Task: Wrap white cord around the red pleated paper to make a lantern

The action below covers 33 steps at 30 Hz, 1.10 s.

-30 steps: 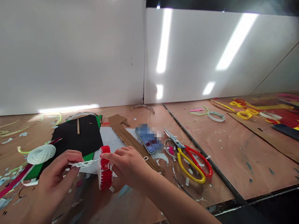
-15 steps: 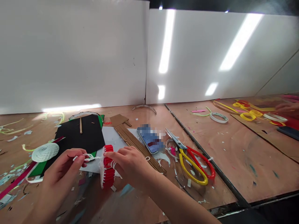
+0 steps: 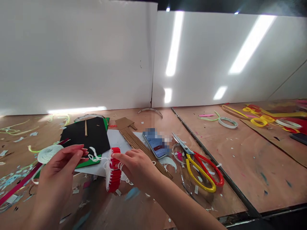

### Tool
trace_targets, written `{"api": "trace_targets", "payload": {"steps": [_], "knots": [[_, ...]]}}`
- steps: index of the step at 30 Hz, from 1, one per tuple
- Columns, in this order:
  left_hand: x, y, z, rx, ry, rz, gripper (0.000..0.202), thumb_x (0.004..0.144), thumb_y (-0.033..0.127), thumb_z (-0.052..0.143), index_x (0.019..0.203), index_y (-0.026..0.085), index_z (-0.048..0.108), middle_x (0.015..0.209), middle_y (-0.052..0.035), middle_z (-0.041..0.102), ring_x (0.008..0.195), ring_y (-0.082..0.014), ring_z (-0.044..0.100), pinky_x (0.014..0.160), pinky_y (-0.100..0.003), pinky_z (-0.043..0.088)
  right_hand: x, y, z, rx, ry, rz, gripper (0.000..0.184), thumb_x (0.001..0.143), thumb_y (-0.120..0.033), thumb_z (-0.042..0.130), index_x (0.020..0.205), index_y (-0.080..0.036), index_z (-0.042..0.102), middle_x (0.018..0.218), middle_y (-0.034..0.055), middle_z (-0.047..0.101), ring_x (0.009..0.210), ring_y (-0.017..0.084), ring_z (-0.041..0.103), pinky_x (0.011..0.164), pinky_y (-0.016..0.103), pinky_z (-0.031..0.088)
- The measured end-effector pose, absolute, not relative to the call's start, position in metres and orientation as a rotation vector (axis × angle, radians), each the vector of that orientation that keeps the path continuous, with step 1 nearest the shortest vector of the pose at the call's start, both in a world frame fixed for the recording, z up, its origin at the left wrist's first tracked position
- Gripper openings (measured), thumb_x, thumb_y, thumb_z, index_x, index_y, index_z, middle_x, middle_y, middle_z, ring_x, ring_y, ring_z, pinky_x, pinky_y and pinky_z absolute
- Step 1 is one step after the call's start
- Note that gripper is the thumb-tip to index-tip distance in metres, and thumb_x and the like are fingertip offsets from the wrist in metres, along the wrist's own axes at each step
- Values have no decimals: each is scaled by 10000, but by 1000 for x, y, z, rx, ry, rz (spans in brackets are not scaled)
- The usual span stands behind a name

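Red folded paper piece [image 3: 114, 174] is standing on edge on the table [image 3: 240, 159], and the right hand [image 3: 136, 166] is grasping it from its right side, with the fingers curling over the top; the thumb is hiding behind the paper. White string [image 3: 97, 157] is trailing left from the grip toward the left hand [image 3: 61, 159], whose fingers are lying stretched out. The string's end is sitting right at the fingertips, and I cannot tell whether they are pinching it. Left of the grip a string spool [image 3: 50, 153] is lying. Beyond the grip a black sheet [image 3: 88, 135] and a cardboard strip [image 3: 139, 145] are resting. A phone [image 3: 157, 145] with a blurred screen and scissors [image 3: 201, 169] are lying right of the grip.
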<state>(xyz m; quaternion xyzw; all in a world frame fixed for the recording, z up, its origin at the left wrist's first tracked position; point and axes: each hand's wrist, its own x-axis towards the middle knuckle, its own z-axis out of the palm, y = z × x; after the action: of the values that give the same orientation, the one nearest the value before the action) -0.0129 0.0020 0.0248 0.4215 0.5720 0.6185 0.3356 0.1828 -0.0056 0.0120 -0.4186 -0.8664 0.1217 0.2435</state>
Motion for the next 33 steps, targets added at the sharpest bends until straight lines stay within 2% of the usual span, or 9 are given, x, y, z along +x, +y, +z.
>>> {"api": "trace_targets", "payload": {"steps": [3, 6, 9, 13, 19, 25, 29, 33], "knots": [[-15, 3, 17, 1446, 1525, 1381, 434, 616, 432, 688, 981, 209, 610, 1063, -36, 609, 899, -158, 590, 759, -260, 512, 183, -5, 9, -1118, -2330, 307, 386, 823, -116, 423, 1186, -185, 533, 867, 54, 640, 776, 176, 539, 739, 319, 401], [-13, 3, 13, 1777, 1567, 1102, 442, 679, 471, 633, 1056, 244, 592, 1114, -44, 570, 881, -172, 590, 638, -240, 508, 182, -5, 6, -1084, -2298, 291, 367, 825, -110, 414, 1158, -186, 549, 840, 56, 639, 760, 172, 541, 723, 313, 405], [-9, 1, 11, 1992, 1560, 974, 299, 757, 454, 564, 966, 250, 629, 1064, -41, 571, 871, -166, 580, 491, -180, 444, 182, -5, 6, -1045, -2291, 280, 356, 833, -125, 415, 1155, -192, 551, 821, 51, 635, 739, 166, 537, 707, 304, 406], [-4, 0, 12, 2164, 1433, 956, 198, 782, 379, 529, 771, 203, 619, 895, -42, 615, 858, -164, 574, 435, -162, 382, 183, -5, 7, -1045, -2285, 266, 351, 838, -124, 419, 1154, -198, 553, 810, 42, 630, 736, 163, 534, 711, 300, 405], [-7, 1, 12, 2157, 1593, 965, 159, 805, 340, 500, 779, 196, 562, 816, -4, 610, 772, -135, 566, 550, -195, 429, 184, -3, 5, -1028, -2272, 248, 349, 839, -117, 402, 1139, -179, 569, 810, 53, 638, 752, 170, 546, 712, 303, 414], [-21, 4, 14, 2071, 1665, 1110, 195, 804, 306, 468, 894, 213, 614, 930, -8, 629, 847, -146, 568, 703, -238, 451, 184, -3, 5, -1079, -2259, 276, 385, 822, -84, 388, 1144, -192, 569, 851, 57, 651, 827, 167, 563, 768, 309, 419], [-26, 7, 15, 1638, 1531, 1315, 210, 740, 324, 557, 891, 194, 623, 897, -18, 640, 815, -148, 592, 745, -254, 457, 184, -3, 8, -1112, -2263, 316, 385, 818, -81, 400, 1149, -182, 569, 869, 66, 650, 842, 175, 565, 777, 318, 424], [-20, 8, 21, 1139, 1220, 1473, 272, 666, 382, 639, 818, 175, 547, 813, -31, 657, 812, -184, 627, 777, -311, 478, 183, -3, 10, -1140, -2272, 326, 380, 828, -96, 413, 1163, -186, 567, 885, 72, 650, 830, 176, 569, 778, 323, 421]]}}
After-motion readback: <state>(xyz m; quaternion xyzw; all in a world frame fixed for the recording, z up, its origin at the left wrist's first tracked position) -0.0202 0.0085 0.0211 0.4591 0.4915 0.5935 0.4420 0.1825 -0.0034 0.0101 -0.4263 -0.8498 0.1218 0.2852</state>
